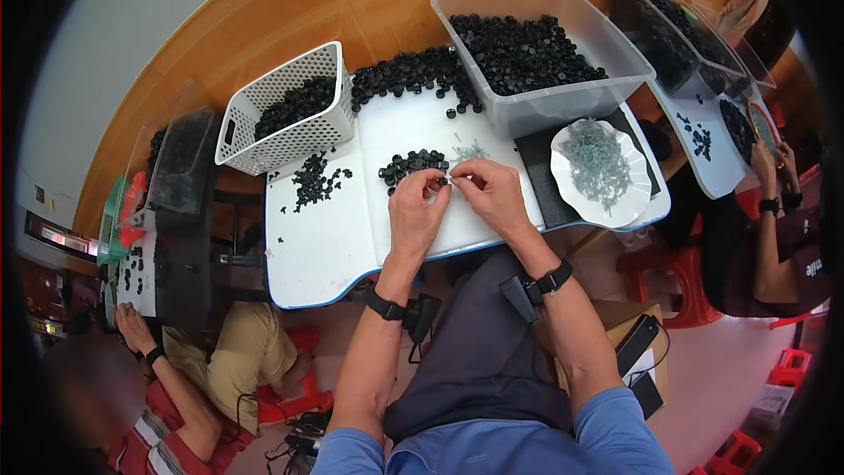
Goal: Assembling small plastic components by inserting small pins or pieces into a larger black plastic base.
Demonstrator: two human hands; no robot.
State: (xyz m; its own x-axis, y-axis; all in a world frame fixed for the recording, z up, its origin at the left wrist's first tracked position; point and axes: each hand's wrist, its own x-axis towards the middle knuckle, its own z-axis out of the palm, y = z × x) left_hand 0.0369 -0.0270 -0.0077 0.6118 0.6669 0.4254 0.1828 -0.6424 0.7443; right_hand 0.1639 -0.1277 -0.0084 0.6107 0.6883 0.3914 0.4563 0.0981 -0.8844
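Over the white table (327, 255), my left hand (415, 215) and my right hand (492, 196) meet with thumbs and index fingers pinched. A small black round cap shows at the left fingertips. What the right fingertips pinch, if anything, is too small to make out. Just beyond my left hand lies a small pile of black caps (409, 163). Thin, pale greenish pieces (472, 149) are scattered beyond my right hand. Left of the caps, small black parts (315, 183) are spread on the table.
A white perforated basket (303, 141) and a clear plastic bin (563, 113) hold black parts; more caps (404, 73) lie between them. A scalloped white plate (640, 185) of thin pieces sits on a black mat (538, 158). Other people work at both sides.
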